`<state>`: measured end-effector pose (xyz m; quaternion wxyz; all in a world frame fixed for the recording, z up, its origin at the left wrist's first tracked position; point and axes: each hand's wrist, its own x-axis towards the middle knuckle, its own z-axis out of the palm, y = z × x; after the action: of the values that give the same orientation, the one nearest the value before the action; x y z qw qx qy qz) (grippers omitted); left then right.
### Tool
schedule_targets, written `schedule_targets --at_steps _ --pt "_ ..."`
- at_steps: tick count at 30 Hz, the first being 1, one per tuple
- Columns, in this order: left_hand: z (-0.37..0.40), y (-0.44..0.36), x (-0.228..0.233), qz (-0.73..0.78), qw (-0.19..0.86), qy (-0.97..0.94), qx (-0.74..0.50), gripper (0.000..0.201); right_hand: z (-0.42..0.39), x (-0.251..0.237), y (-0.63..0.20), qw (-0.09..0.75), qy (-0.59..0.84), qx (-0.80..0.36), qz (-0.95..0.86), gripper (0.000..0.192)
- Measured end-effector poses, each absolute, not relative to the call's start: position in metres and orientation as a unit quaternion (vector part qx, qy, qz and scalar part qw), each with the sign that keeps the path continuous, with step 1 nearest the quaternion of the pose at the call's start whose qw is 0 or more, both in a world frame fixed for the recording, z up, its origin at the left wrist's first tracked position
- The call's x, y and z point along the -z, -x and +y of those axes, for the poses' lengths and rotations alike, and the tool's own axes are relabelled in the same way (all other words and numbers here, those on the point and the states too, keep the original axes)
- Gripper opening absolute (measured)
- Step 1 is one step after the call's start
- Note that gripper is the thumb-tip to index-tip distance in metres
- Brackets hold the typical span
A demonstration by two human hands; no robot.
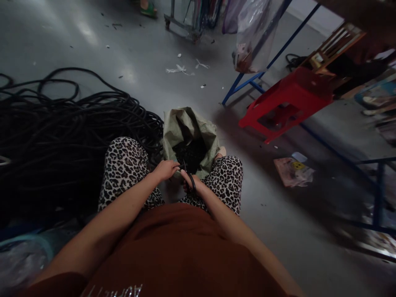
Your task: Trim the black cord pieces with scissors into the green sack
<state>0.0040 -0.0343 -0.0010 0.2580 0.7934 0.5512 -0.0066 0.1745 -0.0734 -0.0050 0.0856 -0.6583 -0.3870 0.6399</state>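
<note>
My right hand (198, 186) is closed around a pair of scissors (192, 180) with dark handles, the blades pointing up and away from me. Close beside it, my left hand (167, 169) pinches a small black piece (180, 166) at the scissors' blades. The piece is too small and dark to tell its exact kind. Both hands are over the near rim of an open greenish woven sack (169, 134), which stands between my knees. Inside the sack lie many small black pieces (193, 152), their shapes blurred.
A large heap of black cord or tubing (93, 111) spreads over the floor at left. A red plastic stool (287, 103) lies tipped at right, near a blue metal frame (238, 84). A light-blue-rimmed tub (46, 243) is at lower left. Paper scraps (179, 70) litter the floor ahead.
</note>
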Motion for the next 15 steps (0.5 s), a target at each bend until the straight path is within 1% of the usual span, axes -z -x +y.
schedule_targets --at_steps 5,15 --pt "-0.0343 -0.0047 -0.0015 0.545 0.256 -0.798 0.013 0.03 -0.0746 0.0034 -0.1755 0.065 0.652 -0.651 -0.384 0.057" --pt "-0.0346 -0.0034 -0.0015 0.539 0.257 -0.802 -0.005 0.033 -0.0739 0.0118 -0.176 0.047 0.661 -0.626 -0.411 0.057"
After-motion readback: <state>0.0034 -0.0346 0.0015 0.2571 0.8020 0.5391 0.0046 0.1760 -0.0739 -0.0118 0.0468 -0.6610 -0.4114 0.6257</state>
